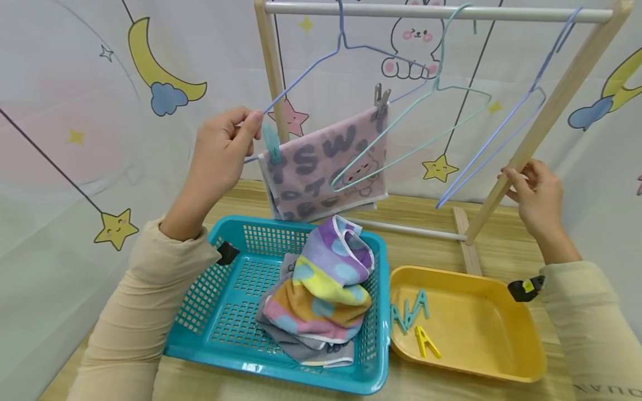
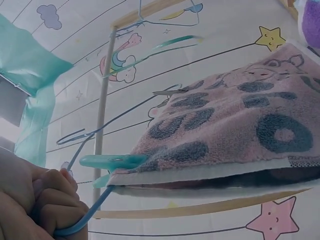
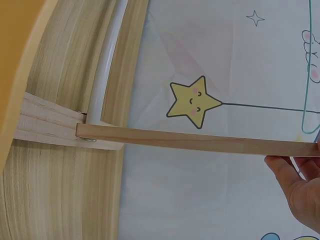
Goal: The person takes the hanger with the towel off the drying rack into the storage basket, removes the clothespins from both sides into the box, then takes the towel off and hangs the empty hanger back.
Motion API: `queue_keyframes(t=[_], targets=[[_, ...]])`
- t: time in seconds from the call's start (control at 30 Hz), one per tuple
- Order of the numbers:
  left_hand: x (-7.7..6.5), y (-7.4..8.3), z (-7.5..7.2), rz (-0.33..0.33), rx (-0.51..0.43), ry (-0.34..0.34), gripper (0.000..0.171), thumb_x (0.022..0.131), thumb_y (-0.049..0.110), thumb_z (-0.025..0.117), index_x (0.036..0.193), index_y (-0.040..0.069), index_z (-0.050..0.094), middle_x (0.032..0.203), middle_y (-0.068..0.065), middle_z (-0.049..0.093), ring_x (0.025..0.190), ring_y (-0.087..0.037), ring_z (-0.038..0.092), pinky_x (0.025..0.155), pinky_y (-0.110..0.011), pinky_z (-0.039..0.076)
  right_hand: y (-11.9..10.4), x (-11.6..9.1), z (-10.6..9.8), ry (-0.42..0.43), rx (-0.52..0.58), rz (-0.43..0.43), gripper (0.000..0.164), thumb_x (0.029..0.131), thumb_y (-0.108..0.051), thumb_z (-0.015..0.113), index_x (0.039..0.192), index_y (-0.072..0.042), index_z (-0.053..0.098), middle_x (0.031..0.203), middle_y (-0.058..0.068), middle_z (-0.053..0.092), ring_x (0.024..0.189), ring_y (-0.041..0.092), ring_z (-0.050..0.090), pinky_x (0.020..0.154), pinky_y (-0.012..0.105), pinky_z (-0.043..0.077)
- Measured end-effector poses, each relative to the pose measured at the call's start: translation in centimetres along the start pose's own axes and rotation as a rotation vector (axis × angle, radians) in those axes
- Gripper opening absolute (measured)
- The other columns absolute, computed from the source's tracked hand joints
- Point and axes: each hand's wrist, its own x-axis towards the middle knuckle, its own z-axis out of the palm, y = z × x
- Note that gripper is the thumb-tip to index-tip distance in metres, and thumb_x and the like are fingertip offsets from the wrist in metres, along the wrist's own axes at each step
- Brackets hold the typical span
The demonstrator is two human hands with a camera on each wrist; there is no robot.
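Observation:
My left hand point(image 1: 224, 146) pinches the left end of a blue-purple clothes hanger point(image 1: 307, 71) that hangs from the rack's top rail. Over its lower bar is draped a pink towel with grey letters point(image 1: 321, 172). A teal clothespin point(image 1: 271, 143) clips the towel's left corner, close by the fingers, and a grey clothespin point(image 1: 382, 99) clips the right one. In the left wrist view, curled fingers point(image 2: 60, 200) wrap the hanger's end. At the right, my right hand point(image 1: 539, 195) grips the wooden upright point(image 1: 539, 120) of the rack between thumb and fingers.
Further right on the rail hang a mint hanger point(image 1: 401, 120) and a blue hanger point(image 1: 494, 142). Below, a teal basket point(image 1: 200, 340) holds a colourful dotted towel point(image 1: 321, 278) and a grey cloth point(image 1: 326, 356). Beside it, a yellow tray point(image 1: 466, 323) contains several clothespins point(image 1: 426, 341).

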Motion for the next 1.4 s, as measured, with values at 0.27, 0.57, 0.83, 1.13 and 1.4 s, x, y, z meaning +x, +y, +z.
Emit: queue_keyframes(t=[0.27,0.57,0.83,1.13,1.4], targets=[[-1.0,0.9,-2.3,0.016,-0.015,0.03,0.033,0.096,0.036,0.047,0.08,0.009,0.056,0.057,-0.01,0.041,0.048,-0.019,0.031,0.041,-0.028,0.02,0.2,0.1,0.1,-0.01,-0.014,0.0,0.036,0.092,-0.021,0.052,0.125,-0.008,0.05,0.103,-0.004,0.059,0.087,0.0,0.059,0.068,0.013,0.046],[-2.1,2.5,-4.8,0.017,-0.021,0.092,0.031,0.095,0.03,0.049,0.075,0.008,0.057,0.051,-0.001,0.04,0.046,-0.015,0.03,0.044,-0.027,0.021,0.4,0.2,-0.2,-0.007,-0.029,-0.015,0.036,0.092,-0.022,0.053,0.125,-0.008,0.05,0.104,-0.005,0.059,0.087,0.0,0.059,0.068,0.013,0.046],[-3.4,3.5,-6.1,0.014,-0.031,0.111,0.032,0.095,0.029,0.05,0.074,0.004,0.055,0.053,-0.003,0.039,0.051,-0.017,0.036,0.045,-0.023,0.027,0.5,0.2,-0.6,-0.015,-0.007,-0.002,0.037,0.091,-0.023,0.053,0.125,-0.009,0.05,0.105,-0.003,0.059,0.088,0.001,0.058,0.068,0.012,0.046],[-5.1,3.5,-7.2,0.008,-0.02,0.102,0.033,0.095,0.029,0.05,0.076,0.002,0.054,0.056,-0.004,0.04,0.05,-0.017,0.035,0.042,-0.021,0.028,0.5,0.3,-0.7,-0.026,0.053,0.01,0.036,0.091,-0.021,0.053,0.124,-0.007,0.05,0.103,-0.003,0.059,0.088,0.001,0.06,0.068,0.014,0.046],[-6.5,2.4,-8.7,0.021,0.021,0.129,0.034,0.094,0.028,0.051,0.078,-0.001,0.055,0.056,-0.005,0.042,0.047,-0.014,0.035,0.04,-0.022,0.028,0.6,0.4,-0.8,-0.028,0.065,0.012,0.035,0.09,-0.021,0.054,0.123,-0.007,0.051,0.103,-0.003,0.059,0.088,0.002,0.06,0.068,0.013,0.046]])
